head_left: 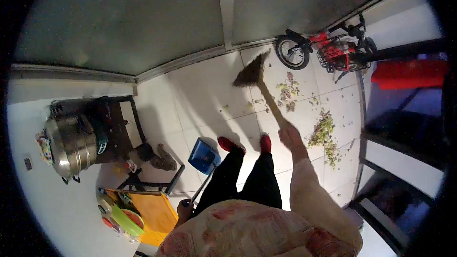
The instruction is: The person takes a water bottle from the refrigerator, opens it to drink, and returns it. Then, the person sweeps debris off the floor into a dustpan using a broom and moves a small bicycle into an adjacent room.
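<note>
Tan and probably light, the broom [264,88], bristles [250,73] toward eleven o'clock, suits holding by its likely stiff handle [273,104], where the right hand [290,138] curls closed; the left hand [185,207] grips the dustpan [203,156].

2 hands gripping: your right arm [303,183] stretched forward, right hand [289,138] curled; your left hand [184,207] low, at your side.
</note>
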### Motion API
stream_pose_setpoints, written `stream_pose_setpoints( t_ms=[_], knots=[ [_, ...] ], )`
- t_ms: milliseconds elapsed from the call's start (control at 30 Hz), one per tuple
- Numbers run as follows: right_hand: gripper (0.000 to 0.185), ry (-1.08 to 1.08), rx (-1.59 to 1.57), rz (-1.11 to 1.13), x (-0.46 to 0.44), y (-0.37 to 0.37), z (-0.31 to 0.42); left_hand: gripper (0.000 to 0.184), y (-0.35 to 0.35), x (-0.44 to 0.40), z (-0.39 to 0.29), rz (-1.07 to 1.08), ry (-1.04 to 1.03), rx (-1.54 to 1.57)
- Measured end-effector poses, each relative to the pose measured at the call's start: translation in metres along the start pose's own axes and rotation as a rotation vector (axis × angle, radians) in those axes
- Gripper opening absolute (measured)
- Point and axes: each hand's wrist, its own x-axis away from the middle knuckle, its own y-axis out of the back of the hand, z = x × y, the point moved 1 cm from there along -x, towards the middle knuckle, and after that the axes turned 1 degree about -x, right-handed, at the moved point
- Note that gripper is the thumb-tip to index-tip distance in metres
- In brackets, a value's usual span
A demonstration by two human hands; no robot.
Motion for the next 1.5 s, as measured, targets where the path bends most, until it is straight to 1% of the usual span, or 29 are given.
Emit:
stream_pose_setpoints(
  t_ms=[67,100,167,233,267,333,367,433,467,500,533,600,633,667,733,800,867,967,1000,1033,1133,1167,1267,1300,1333,1367,1400,1467,1500],
  knots=[
    [0.034,0.056,-0.035,0.131,-0.058,-0.001,0.023,0.027,-0.01,-0.006,0.03,-0.013,-0.136,0.084],
    [0.028,0.038,-0.127,0.09,-0.08,-0.011,0.031,0.027,-0.015,-0.009,0.044,-0.015,-0.204,0.125],
    [0.019,-0.055,-0.293,0.081,-0.112,-0.027,0.044,0.028,-0.006,0.004,0.01,0.007,0.197,0.369],
    [0.02,-0.172,-0.445,0.169,-0.121,-0.007,0.05,0.028,-0.009,-0.005,0.011,0.053,0.385,0.54],
    [0.02,-0.162,-0.447,0.161,-0.11,0.007,0.044,0.028,-0.012,0.001,-0.006,0.004,0.259,0.442],
    [0.019,-0.207,-0.527,0.286,-0.066,0.035,0.005,0.027,0.001,0.01,-0.022,0.039,0.283,0.361],
    [0.02,0.144,0.064,0.072,-0.062,0.065,-0.028,0.026,-0.003,0.008,-0.017,0.017,0.199,0.333],
    [0.021,0.238,0.195,-0.154,-0.015,0.086,-0.052,0.025,-0.011,0.002,0.002,-0.035,0.031,0.273],
    [0.018,0.13,-0.025,-0.12,0.019,0.082,-0.052,0.025,-0.015,0.012,-0.014,-0.126,0.261,0.262],
    [0.018,0.019,-0.245,-0.11,0.053,0.078,-0.052,0.025,-0.018,0.004,-0.002,-0.119,0.254,0.266],
    [0.019,-0.005,-0.21,-0.095,0.076,0.071,-0.05,0.025,-0.021,-0.016,0.023,-0.037,-0.194,0.203],
    [0.031,-0.107,-0.123,-0.082,0.123,0.051,-0.045,0.026,-0.022,-0.006,0.04,0.039,-0.616,0.126],
    [0.041,-0.178,-0.213,-0.078,0.136,0.041,-0.043,0.026,-0.022,0.0,0.033,0.028,-0.494,0.143],
    [0.045,-0.167,-0.103,0.029,0.139,0.043,-0.05,0.027,-0.024,0.006,0.024,-0.009,-0.371,0.136],
    [0.048,-0.319,-0.099,0.145,0.119,0.047,-0.073,0.027,-0.03,0.017,-0.009,-0.04,-0.022,0.108],
    [0.047,-0.304,0.026,0.057,0.096,0.007,-0.089,0.027,-0.032,0.021,-0.032,0.005,0.197,0.222],
    [0.043,-0.288,0.391,0.285,0.068,-0.045,-0.082,0.027,-0.035,0.023,-0.037,-0.023,0.218,0.284],
    [0.041,-0.365,0.199,0.281,-0.015,-0.056,-0.139,0.026,-0.049,0.029,-0.06,0.0,0.289,0.326],
    [0.04,-0.184,0.536,0.36,-0.041,-0.049,-0.146,0.025,-0.06,0.03,-0.063,0.023,0.336,0.342],
    [0.039,0.009,0.868,0.433,-0.06,-0.041,-0.153,0.024,-0.076,0.034,-0.061,-0.064,0.184,0.389],
    [0.034,-0.353,0.498,0.284,-0.044,0.03,-0.085,0.025,-0.095,0.037,-0.063,-0.088,0.223,0.198],
    [0.037,-0.33,0.413,0.259,-0.03,0.059,-0.066,0.026,-0.095,0.036,-0.054,-0.05,0.324,0.289],
    [0.048,0.01,0.28,0.283,0.042,0.178,-0.019,0.027,-0.103,0.052,-0.042,-0.221,0.258,0.299],
    [0.051,-0.069,0.316,0.102,0.051,0.217,-0.015,0.028,-0.102,0.049,-0.04,-0.127,0.339,0.206],
    [0.045,-0.105,0.131,0.197,0.075,0.246,0.01,0.027,-0.108,0.057,-0.041,-0.158,0.315,0.269],
    [0.042,0.0,0.165,0.164,0.075,0.291,0.009,0.026,-0.121,0.064,-0.043,-0.217,0.281,0.32],
    [0.034,-0.246,0.078,-0.081,0.09,0.309,0.032,0.025,-0.133,0.068,-0.042,-0.276,0.246,0.371],
    [0.008,-0.166,0.36,-0.316,0.13,0.317,0.062,0.024,-0.148,0.07,-0.033,-0.274,0.168,0.316],
    [0.012,-0.134,0.388,-0.301,0.134,0.335,0.063,0.023,-0.153,0.067,-0.026,-0.272,0.092,0.249]
  ],
)
